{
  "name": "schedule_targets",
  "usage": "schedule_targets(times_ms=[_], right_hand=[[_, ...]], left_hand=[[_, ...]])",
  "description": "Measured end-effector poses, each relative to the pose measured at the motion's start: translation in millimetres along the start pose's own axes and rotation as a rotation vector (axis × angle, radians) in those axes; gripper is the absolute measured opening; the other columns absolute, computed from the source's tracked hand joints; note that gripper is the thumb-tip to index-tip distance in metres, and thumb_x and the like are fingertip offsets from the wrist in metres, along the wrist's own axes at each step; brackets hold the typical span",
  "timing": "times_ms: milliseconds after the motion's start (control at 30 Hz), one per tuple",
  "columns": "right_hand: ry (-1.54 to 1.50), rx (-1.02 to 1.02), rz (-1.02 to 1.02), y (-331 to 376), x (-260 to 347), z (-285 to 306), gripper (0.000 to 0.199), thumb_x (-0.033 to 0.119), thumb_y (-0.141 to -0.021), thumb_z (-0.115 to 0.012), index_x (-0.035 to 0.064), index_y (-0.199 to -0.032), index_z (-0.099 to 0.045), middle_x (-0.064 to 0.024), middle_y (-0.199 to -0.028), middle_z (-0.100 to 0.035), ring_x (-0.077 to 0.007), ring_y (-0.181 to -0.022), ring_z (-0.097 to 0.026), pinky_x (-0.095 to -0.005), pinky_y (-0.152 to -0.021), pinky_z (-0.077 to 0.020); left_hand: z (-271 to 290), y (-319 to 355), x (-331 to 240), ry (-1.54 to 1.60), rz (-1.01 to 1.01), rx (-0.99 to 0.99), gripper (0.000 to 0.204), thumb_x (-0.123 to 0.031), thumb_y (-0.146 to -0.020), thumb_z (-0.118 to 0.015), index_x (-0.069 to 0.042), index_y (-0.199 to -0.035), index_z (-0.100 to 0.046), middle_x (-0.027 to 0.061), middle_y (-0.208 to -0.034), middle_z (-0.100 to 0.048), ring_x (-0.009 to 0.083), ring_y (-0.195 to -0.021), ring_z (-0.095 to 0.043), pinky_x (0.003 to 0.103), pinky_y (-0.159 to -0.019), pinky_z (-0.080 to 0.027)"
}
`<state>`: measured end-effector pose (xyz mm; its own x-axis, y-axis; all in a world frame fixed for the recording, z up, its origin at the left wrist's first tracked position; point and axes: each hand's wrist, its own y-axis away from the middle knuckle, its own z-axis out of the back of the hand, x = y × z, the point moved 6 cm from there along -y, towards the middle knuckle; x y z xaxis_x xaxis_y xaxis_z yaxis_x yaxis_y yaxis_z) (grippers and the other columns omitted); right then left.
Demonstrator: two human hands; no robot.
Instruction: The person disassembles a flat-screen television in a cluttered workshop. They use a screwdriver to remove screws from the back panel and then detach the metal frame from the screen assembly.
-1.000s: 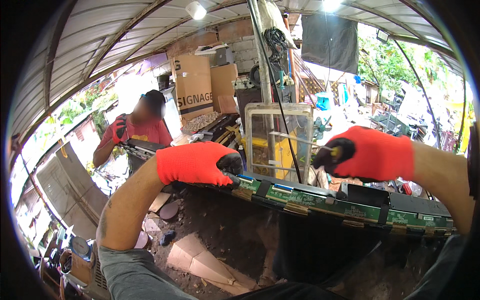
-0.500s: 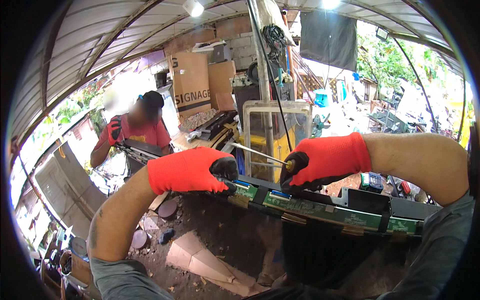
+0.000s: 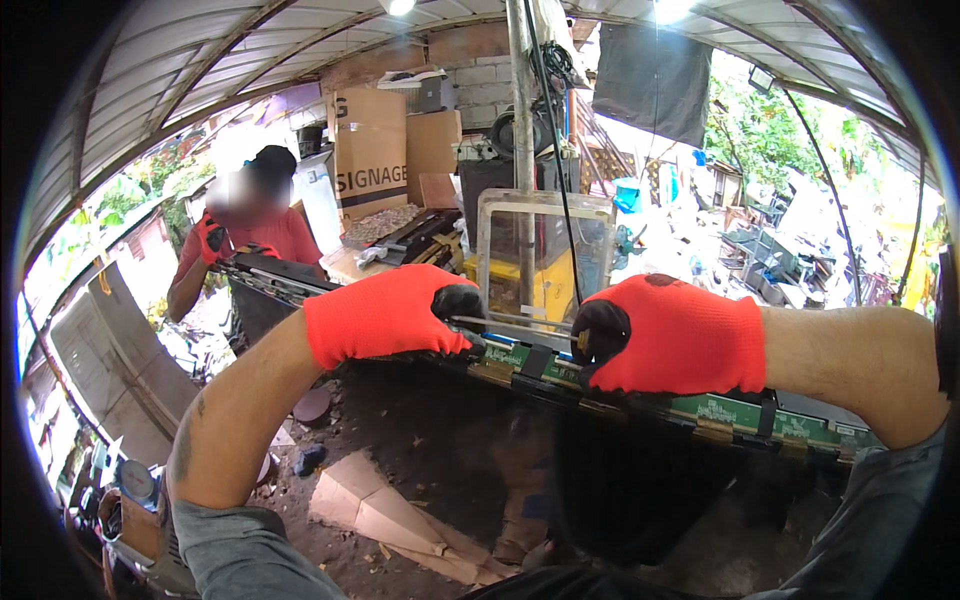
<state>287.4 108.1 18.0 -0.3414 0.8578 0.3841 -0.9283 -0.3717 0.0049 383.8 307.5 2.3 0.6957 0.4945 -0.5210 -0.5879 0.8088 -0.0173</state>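
Both my hands wear red gloves with black fingertips. With my left hand point(image 3: 390, 318), I have my fingers closed on the top edge of a long dark panel point(image 3: 640, 490), like a flat-screen display. Along that edge runs a green circuit board strip point(image 3: 735, 412) with dark tape across it. My right hand point(image 3: 680, 335) grips a screwdriver point(image 3: 525, 327); its yellowish handle is mostly hidden in the glove. The thin metal shaft lies nearly level above the board, its far end beside my left fingers. Whether the tip touches the panel, I cannot tell.
Across from me at the left, a person point(image 3: 250, 235) in red gloves holds a similar dark panel point(image 3: 270, 285). A metal post point(image 3: 524, 110) and a clear-fronted frame point(image 3: 490, 255) stand ahead. Flattened cardboard point(image 3: 385, 510) lies on the dirt floor below.
The screwdriver's shaft has dropped lower, its far end now beside my left fingers. My right hand covers more of the board. The whole view has shifted slightly.
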Motion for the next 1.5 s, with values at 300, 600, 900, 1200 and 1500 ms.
schedule_targets(times_ms=[300, 600, 900, 1200, 1500], right_hand=[[0.131, -0.093, -0.106, -8.9, -5.2, -6.3, 0.034, 0.028, -0.080, -0.073, 0.0001, -0.098, -0.068, -0.0171, -0.085, -0.071, -0.0302, -0.076, -0.068, -0.0416, -0.074, -0.0535], [-0.064, 0.014, -0.328, -11.2, -7.3, -8.2, 0.030, 0.026, -0.081, -0.076, 0.0007, -0.096, -0.070, -0.0107, -0.078, -0.069, -0.0181, -0.069, -0.064, -0.0362, -0.065, -0.0508], [-0.115, 0.075, -0.174, 0.8, -4.5, 16.4, 0.025, 0.024, -0.092, -0.071, 0.0039, -0.107, -0.072, -0.0037, -0.075, -0.066, -0.0109, -0.063, -0.060, -0.0298, -0.054, -0.0471], [0.242, -0.098, 0.195, 56.2, -43.4, 51.6, 0.041, 0.004, -0.086, -0.061, 0.0041, -0.126, -0.070, -0.0138, -0.099, -0.074, -0.0202, -0.082, -0.067, -0.0335, -0.077, -0.0541], [0.239, 0.032, 0.090, 56.2, -42.1, 44.1, 0.039, 0.017, -0.088, -0.067, 0.0120, -0.127, -0.072, -0.0148, -0.104, -0.075, -0.0256, -0.087, -0.071, -0.0369, -0.081, -0.0551]], left_hand=[[0.1, -6.4, 4.2, 0.033, -0.130, -0.022, 0.026, -0.014, -0.084, -0.074, -0.002, -0.106, -0.069, 0.0051, -0.085, -0.070, 0.0093, -0.079, -0.058, 0.030, -0.074, -0.050], [0.6, -5.0, 3.4, 0.055, -0.163, -0.038, 0.027, -0.016, -0.084, -0.075, -0.001, -0.105, -0.069, 0.0080, -0.085, -0.071, 0.0111, -0.078, -0.059, 0.032, -0.074, -0.050], [-4.4, -7.6, 12.6, 0.132, -0.192, -0.015, 0.022, -0.008, -0.087, -0.074, -0.001, -0.106, -0.067, 0.0043, -0.087, -0.071, 0.0070, -0.083, -0.056, 0.029, -0.077, -0.050], [-3.3, -6.0, 13.9, 0.058, -0.171, -0.020, 0.021, -0.015, -0.088, -0.074, -0.001, -0.103, -0.068, 0.0063, -0.089, -0.070, 0.0119, -0.083, -0.059, 0.031, -0.080, -0.049], [-3.5, -7.6, 7.6, 0.089, -0.176, -0.037, 0.023, -0.017, -0.089, -0.074, -0.002, -0.105, -0.068, 0.0062, -0.089, -0.069, 0.0126, -0.084, -0.057, 0.031, -0.081, -0.049]])
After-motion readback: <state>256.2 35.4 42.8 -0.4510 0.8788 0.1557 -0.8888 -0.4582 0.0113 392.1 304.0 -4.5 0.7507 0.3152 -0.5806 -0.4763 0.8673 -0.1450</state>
